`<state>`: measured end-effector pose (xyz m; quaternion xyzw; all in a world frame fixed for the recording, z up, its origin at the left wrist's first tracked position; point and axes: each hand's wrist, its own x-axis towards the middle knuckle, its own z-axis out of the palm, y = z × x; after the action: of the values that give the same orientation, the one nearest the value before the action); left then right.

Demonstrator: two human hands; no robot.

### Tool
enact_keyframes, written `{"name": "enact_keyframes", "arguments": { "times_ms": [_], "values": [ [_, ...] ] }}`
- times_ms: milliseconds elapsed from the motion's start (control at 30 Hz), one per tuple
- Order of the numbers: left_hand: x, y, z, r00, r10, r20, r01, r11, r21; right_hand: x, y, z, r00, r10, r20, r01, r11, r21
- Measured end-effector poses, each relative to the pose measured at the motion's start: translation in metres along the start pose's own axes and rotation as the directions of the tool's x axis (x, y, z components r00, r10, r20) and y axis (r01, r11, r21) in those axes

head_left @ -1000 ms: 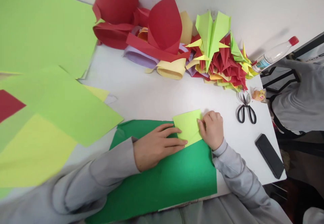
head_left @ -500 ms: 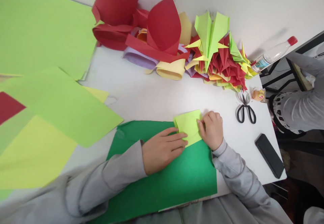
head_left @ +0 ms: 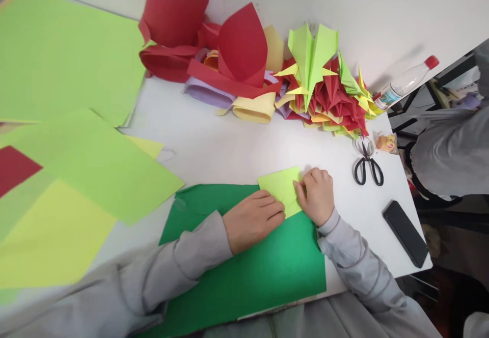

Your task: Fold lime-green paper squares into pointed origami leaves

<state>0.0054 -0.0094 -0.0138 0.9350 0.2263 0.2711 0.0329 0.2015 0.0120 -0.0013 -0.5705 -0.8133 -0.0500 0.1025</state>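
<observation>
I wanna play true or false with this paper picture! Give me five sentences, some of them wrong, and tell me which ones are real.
1. The left hand and right hand both touch the small paper. True.
2. The scissors are in the right hand. False: they lie on the table.
3. The bottle has a red cap. True.
4. The big sheet under the left hand is purple. False: it is green.
5. The pile of folded papers is right beside the bottle. True.
</observation>
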Motion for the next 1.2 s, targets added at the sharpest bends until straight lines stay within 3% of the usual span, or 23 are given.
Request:
{"name": "enact_keyframes", "arguments": {
  "times_ms": [367, 533, 667, 933, 1200],
  "values": [
    [0.002, 0.004, 0.001, 0.996, -0.003, -0.091, 0.003, 1.000, 0.006, 0.000, 0.000, 0.000, 1.000, 0.001, 0.006, -0.001, 1.000, -0.023],
    [-0.001, 0.002, 0.002, 0.998, 0.033, -0.045, -0.033, 0.999, -0.005, 0.000, -0.001, 0.001, 1.000, -0.001, 0.010, 0.001, 1.000, -0.018],
    [-0.004, 0.003, 0.003, 0.999, -0.003, 0.037, 0.004, 0.999, -0.034, -0.001, 0.000, 0.001, 1.000, 0.011, 0.004, -0.011, 1.000, -0.015],
    [-0.003, 0.010, 0.002, 0.992, -0.029, 0.123, 0.028, 1.000, 0.011, -0.008, 0.007, -0.009, 0.996, 0.016, 0.084, -0.040, 0.955, 0.295],
    [-0.003, 0.013, 0.001, 0.990, -0.033, 0.139, 0.029, 0.999, 0.030, -0.005, 0.016, -0.012, 0.990, 0.089, 0.110, -0.125, 0.914, 0.386]
  ]
}}
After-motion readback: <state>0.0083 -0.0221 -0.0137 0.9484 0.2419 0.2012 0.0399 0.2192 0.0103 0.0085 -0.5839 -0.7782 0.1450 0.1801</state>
